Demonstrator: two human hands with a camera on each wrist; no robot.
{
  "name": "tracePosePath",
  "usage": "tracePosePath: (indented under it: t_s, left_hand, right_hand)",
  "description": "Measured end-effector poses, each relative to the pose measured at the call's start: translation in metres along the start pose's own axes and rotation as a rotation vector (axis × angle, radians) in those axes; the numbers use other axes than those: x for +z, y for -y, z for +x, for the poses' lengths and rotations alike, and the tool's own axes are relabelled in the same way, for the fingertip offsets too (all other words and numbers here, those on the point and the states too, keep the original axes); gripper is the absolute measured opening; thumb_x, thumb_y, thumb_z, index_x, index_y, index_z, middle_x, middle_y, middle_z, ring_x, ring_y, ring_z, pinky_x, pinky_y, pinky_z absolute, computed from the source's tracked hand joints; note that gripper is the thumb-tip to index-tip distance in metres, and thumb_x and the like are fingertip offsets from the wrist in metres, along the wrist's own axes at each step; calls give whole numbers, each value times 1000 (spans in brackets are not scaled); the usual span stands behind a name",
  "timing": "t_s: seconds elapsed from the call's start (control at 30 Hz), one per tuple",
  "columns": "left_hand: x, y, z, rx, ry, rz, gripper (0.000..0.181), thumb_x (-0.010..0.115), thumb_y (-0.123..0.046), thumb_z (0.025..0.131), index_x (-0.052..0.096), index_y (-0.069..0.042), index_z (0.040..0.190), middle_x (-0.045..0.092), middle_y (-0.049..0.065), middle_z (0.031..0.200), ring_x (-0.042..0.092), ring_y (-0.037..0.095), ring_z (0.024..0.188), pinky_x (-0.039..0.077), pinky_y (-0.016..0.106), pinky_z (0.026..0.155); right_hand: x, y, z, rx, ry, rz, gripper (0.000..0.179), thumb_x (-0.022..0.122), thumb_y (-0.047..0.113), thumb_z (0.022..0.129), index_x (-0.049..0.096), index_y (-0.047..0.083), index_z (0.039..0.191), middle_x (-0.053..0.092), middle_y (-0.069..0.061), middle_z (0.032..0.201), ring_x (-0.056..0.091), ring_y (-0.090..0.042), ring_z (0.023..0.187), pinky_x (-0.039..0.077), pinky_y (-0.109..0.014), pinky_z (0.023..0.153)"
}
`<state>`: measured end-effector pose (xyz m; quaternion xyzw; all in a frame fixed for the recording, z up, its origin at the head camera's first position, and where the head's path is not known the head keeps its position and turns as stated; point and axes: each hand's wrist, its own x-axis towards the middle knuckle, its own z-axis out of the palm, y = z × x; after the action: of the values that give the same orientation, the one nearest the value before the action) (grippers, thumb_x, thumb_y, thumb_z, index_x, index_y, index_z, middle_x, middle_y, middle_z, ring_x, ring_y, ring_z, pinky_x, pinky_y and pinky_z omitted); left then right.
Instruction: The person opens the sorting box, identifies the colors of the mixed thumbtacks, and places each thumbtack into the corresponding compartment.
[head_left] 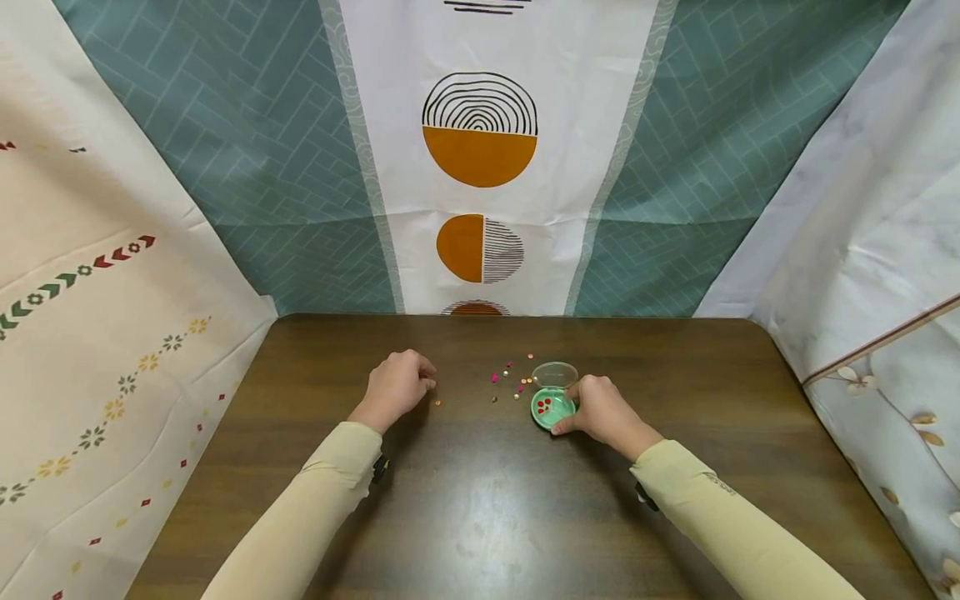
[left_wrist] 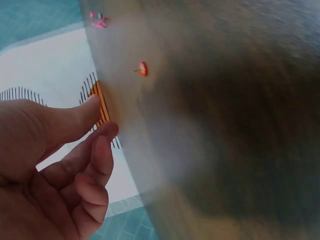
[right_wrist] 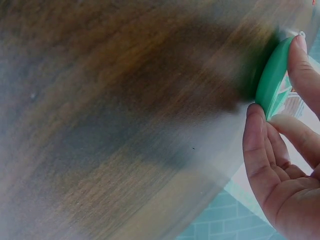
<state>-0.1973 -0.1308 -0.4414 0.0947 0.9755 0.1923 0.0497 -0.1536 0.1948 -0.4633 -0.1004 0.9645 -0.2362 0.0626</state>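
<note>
My left hand (head_left: 397, 385) hovers over the left part of the table, fingers loosely bent and thumb apart from the fingertips, holding nothing. Close to it lies an orange thumbtack (head_left: 438, 403), whose metal point shows in the left wrist view. With thumb and fingers, my right hand (head_left: 603, 412) grips a round green case (right_wrist: 272, 75) by its edge. Its clear lid (head_left: 555, 375) stands open on the far side. Several red thumbtacks (head_left: 541, 405) lie inside the case.
Between the hands are several scattered thumbtacks, among them a pink one (head_left: 494, 378) and an orange one (head_left: 530, 357). The dark wooden table (head_left: 480, 500) ends at a patterned cloth (head_left: 480, 283) behind; more cloth hangs at both sides.
</note>
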Motion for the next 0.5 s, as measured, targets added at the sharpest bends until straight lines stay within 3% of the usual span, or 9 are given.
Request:
tracePosePath:
  t_s: [0.17,0.3,0.5]
  left_hand:
    - [4,4,-2,18,60,9,20,75,-20,78,74,-20,98,71,-4,93,65,17,90,51,42,74]
    - [9,6,-2,16,99,25,27,79,-20,72,74,-21,99,69,-4,89,63,14,85,50,41,73]
    - [17,5,-3,21,110,43,26,79,-25,73,74,-20,98,70,-5,90,64,15,85,51,40,72]
  right_hand:
    - [-1,-1,0,-2,-1,-9,36,90,37,51,70,13,70,62,6,68,44,-12,60,36,-26,54]
    - [-2,0,0,8,5,-10,38,90,37,52,72,11,74,65,4,74,46,-12,62,37,-26,55]
    - [-1,1,0,7,10,-3,40,89,37,52,73,10,77,67,2,77,47,-12,63,37,-26,56]
